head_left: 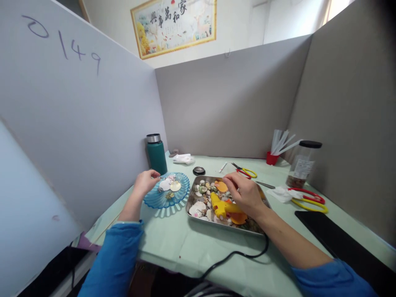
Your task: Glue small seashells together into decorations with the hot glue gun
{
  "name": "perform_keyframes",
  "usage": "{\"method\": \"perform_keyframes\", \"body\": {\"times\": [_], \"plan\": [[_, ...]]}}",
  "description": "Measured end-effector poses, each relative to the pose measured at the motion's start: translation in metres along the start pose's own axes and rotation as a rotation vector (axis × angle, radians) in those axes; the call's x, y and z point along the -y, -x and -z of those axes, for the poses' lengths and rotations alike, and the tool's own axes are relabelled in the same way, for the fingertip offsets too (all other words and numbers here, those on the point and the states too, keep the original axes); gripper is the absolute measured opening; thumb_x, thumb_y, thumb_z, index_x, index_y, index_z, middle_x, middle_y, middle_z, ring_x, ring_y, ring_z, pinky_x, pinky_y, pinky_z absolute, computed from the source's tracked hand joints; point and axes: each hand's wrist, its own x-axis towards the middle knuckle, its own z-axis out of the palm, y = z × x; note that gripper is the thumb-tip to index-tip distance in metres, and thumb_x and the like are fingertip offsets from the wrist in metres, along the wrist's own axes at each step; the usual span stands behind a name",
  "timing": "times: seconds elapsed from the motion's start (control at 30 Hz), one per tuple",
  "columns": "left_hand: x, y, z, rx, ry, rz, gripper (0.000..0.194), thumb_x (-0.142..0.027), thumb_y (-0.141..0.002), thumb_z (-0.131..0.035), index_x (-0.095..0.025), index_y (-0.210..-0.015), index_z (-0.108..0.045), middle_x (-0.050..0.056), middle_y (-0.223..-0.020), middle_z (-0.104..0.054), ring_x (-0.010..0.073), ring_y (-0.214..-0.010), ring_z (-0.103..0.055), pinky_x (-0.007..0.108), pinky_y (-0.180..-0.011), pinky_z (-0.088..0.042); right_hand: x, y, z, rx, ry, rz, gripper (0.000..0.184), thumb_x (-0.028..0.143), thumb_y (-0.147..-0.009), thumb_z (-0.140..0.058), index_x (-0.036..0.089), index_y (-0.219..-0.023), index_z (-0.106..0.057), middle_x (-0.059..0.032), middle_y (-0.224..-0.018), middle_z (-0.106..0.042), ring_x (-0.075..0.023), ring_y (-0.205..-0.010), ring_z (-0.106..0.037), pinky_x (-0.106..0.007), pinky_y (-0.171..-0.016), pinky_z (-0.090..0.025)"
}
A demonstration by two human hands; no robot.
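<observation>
My left hand (146, 181) is over the left rim of a blue scalloped plate (151, 201), thumb and fingertips pinched together. Whatever sits in that pinch is too small to name. White and cream shells (175, 186) and small shell clusters (169, 195) lie on the plate. Above a metal tray (213, 225) my right hand (244, 192) is closed, its fingertips hidden from me. The tray holds many shells, among them an orange scallop shell (220, 186) and a white one (198, 209). A yellow hot glue gun (221, 207) lies across them, partly beneath my right hand.
A green bottle (156, 154) stands behind the plate, with a round lid (199, 170) to its right. Scissors (247, 172), larger red-and-yellow scissors (309, 200), tweezers (265, 185), a jar (303, 165), a red cup of glue sticks (272, 158) and a black phone-like slab (328, 233) lie right. A cord (235, 252) crosses the front.
</observation>
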Motion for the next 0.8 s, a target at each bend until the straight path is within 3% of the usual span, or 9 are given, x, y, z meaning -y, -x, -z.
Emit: {"method": "perform_keyframes", "body": {"times": [0.1,0.23,0.37,0.57,0.7,0.8], "plan": [[0.011,-0.002,-0.004,0.010,-0.204,0.027,0.023,-0.026,-0.069,-0.060,-0.023,-0.089,-0.070,0.008,-0.096,-0.069,0.0259,-0.091,-0.060,0.031,-0.074,-0.044,-0.001,0.001,0.000,0.003,0.003,-0.008,0.018,0.026,-0.091,-0.044,0.018,-0.082,-0.057,-0.0029,-0.075,-0.060,-0.0143,-0.068,-0.054,-0.025,-0.064,-0.037],[0.017,-0.004,-0.013,0.064,-0.279,0.039,0.026,-0.023,-0.070,-0.060,-0.023,-0.093,-0.070,0.008,-0.102,-0.068,0.0275,-0.098,-0.059,0.033,-0.078,-0.043,0.000,0.001,0.000,0.017,-0.005,-0.021,0.019,0.026,-0.091,-0.043,0.018,-0.082,-0.057,-0.0027,-0.076,-0.060,-0.0138,-0.068,-0.054,-0.025,-0.064,-0.037],[0.024,-0.005,-0.017,0.096,-0.226,0.014,0.022,-0.024,-0.069,-0.062,-0.022,-0.089,-0.070,0.008,-0.097,-0.069,0.0260,-0.095,-0.060,0.034,-0.081,-0.043,0.002,0.000,0.001,0.029,-0.008,-0.026,0.020,0.026,-0.091,-0.043,0.017,-0.081,-0.058,-0.0024,-0.074,-0.060,-0.0134,-0.066,-0.054,-0.024,-0.063,-0.037],[0.027,-0.001,-0.018,-0.007,-0.025,-0.052,0.013,-0.029,-0.065,-0.063,-0.022,-0.073,-0.070,0.008,-0.081,-0.070,0.0257,-0.082,-0.061,0.034,-0.073,-0.043,0.003,0.000,0.002,0.022,-0.009,-0.020,0.022,0.026,-0.091,-0.042,0.018,-0.079,-0.059,-0.0030,-0.073,-0.061,-0.0141,-0.066,-0.055,-0.025,-0.063,-0.038],[0.026,0.001,-0.015,-0.027,0.009,-0.033,0.024,-0.039,-0.072,-0.055,-0.021,-0.065,-0.069,0.007,-0.065,-0.067,0.0237,-0.073,-0.060,0.029,-0.065,-0.041,0.002,0.000,0.001,0.018,-0.012,-0.021,0.024,0.027,-0.091,-0.041,0.018,-0.079,-0.059,-0.0031,-0.072,-0.061,-0.0144,-0.066,-0.055,-0.025,-0.063,-0.038],[0.025,0.001,-0.015,-0.015,-0.019,-0.045,0.025,-0.038,-0.074,-0.053,-0.020,-0.068,-0.069,0.006,-0.067,-0.067,0.0227,-0.072,-0.059,0.029,-0.065,-0.040,0.001,0.001,0.001,0.017,-0.015,-0.022,0.023,0.027,-0.091,-0.041,0.018,-0.078,-0.059,-0.0029,-0.072,-0.061,-0.0142,-0.065,-0.055,-0.025,-0.063,-0.038]]}}
